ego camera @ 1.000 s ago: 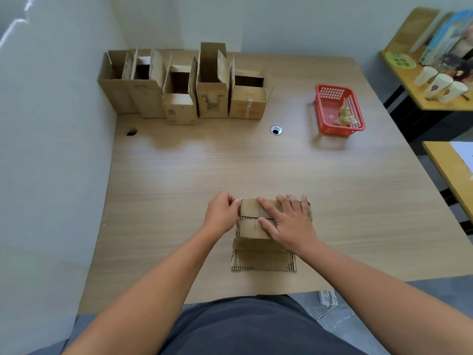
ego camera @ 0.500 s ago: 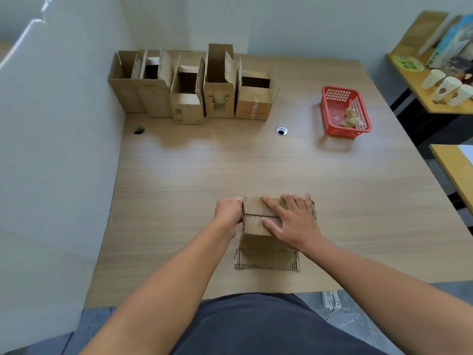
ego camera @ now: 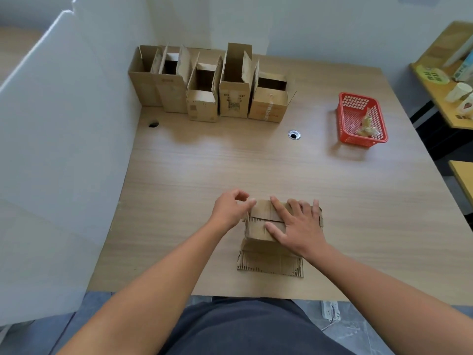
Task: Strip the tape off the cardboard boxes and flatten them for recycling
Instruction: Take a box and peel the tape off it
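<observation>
Both bare forearms are stretched forward from the lower edge of the view and angled toward each other. The left forearm [ego camera: 158, 272] is slanted up and to the right. The left hand [ego camera: 231, 212] is held knuckles up, with its fingers curled inward and its thumb pointed to the right. Whether anything is pinched there cannot be told. The right forearm [ego camera: 384, 285] is slanted up and to the left. The right hand [ego camera: 299, 226] is laid palm down, with its fingers [ego camera: 281, 208] straight and spread. The two hands are set just beside each other.
</observation>
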Available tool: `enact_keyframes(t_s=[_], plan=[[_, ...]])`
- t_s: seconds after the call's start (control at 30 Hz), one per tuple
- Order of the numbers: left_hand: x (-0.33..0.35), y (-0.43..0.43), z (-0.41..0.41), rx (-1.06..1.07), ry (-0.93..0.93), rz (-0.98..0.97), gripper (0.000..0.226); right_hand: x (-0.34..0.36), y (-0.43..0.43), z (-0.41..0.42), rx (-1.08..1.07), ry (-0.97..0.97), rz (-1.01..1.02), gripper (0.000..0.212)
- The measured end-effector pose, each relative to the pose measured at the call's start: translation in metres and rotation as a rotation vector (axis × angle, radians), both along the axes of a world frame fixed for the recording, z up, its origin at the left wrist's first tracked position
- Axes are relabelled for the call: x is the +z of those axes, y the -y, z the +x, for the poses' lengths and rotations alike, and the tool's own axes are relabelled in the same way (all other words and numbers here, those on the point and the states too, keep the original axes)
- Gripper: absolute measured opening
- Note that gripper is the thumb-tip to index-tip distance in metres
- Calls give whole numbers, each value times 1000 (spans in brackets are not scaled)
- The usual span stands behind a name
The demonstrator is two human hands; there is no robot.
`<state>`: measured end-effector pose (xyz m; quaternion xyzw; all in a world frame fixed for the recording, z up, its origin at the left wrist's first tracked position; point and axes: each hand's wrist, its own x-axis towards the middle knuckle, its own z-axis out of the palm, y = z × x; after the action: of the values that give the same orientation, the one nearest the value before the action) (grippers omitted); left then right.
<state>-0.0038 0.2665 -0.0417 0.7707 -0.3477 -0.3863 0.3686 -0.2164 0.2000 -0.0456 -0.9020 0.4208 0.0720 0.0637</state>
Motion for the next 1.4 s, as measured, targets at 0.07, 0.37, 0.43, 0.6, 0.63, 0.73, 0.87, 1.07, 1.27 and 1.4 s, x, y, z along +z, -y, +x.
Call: enact_keyframes(t_s=[0.07, 0.37, 0.43, 0.6, 0.63, 0.73, 0.87, 1.07, 1.27, 1.4], plan=[[1, 5, -7, 10, 81, -17, 19, 0, -1, 0, -5, -16, -4, 80], [-14, 9, -16, 154, 114, 11, 31, 1, -3, 1, -22, -10, -9, 78], [-19, 12, -14, 328, -242, 24, 33, 0, -3, 1, -28, 6, -15, 78], [-23, 6, -23, 471, -612, 21, 23, -2, -3, 1, -25, 15, -26, 80], [-23, 4, -26, 507, -656, 13, 21, -3, -3, 1, -21, 22, -27, 80], [-23, 0, -30, 621, -803, 5, 24, -6, -3, 1, -4, 46, -38, 78], [-22, 0, -30, 705, -888, 61, 27, -6, -3, 1, 9, 57, -46, 77], [-26, -12, -33, 795, -1026, 28, 28, -3, -2, 1, 21, 64, -26, 77], [-24, -19, -43, 860, -1055, -28, 31, -1, -2, 2, 39, 51, -28, 77], [-38, -29, -49, 797, -919, -136, 23, 1, -3, 4, 36, 47, -17, 76]])
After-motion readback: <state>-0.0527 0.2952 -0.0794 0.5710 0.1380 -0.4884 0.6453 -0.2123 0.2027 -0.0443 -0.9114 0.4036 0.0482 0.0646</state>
